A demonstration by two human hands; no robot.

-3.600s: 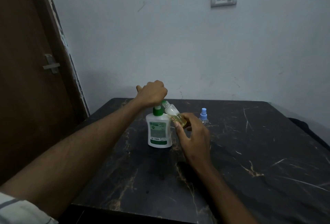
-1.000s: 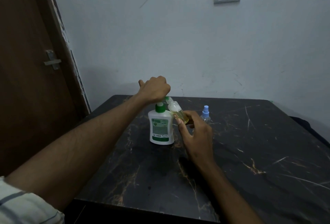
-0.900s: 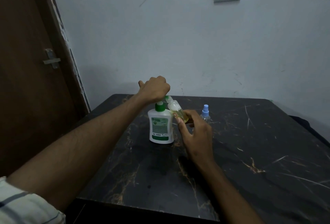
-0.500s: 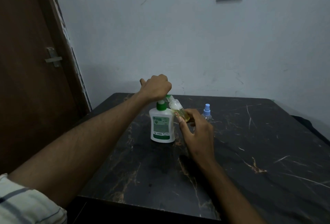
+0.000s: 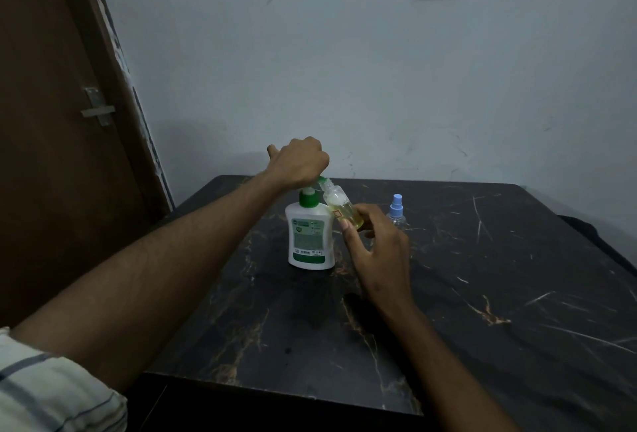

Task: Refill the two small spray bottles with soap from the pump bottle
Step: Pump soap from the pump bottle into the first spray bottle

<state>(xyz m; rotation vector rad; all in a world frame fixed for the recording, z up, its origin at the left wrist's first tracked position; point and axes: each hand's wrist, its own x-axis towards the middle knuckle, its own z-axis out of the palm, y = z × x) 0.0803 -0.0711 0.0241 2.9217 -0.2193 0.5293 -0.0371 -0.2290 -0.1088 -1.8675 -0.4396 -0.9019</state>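
My left hand (image 5: 299,162) is balled over the green pump head of the pump bottle (image 5: 310,235), fingers curled down onto it — that grip is clenched on the plunger, pressing from above. The pump bottle stands upright on the dark marble desk (image 5: 482,293), and everything else I place by it. Just to its right, my right hand (image 5: 375,245) pinches the first small spray bottle (image 5: 341,212) between thumb and fingertips, tilted so its open neck leans up toward the pump's nozzle. Yellowish soap already shows in its lower part; I'd say it is partly filled, not yet full. The second spray bottle (image 5: 396,212), blue cap on, waits upright further right of the pump bottle, beyond my right hand, untouched.

To do this well, I judge short, slow strokes are best — a hard push could shoot soap past that narrow neck. I want the neck right under the nozzle tip, touching if possible, and the little bottle held steady through each stroke. Whether the nozzle actually sits inside the neck I cannot tell; my left hand hides it. The pump bottle has no hand steadying its body, so I should press straight down, not sideways.
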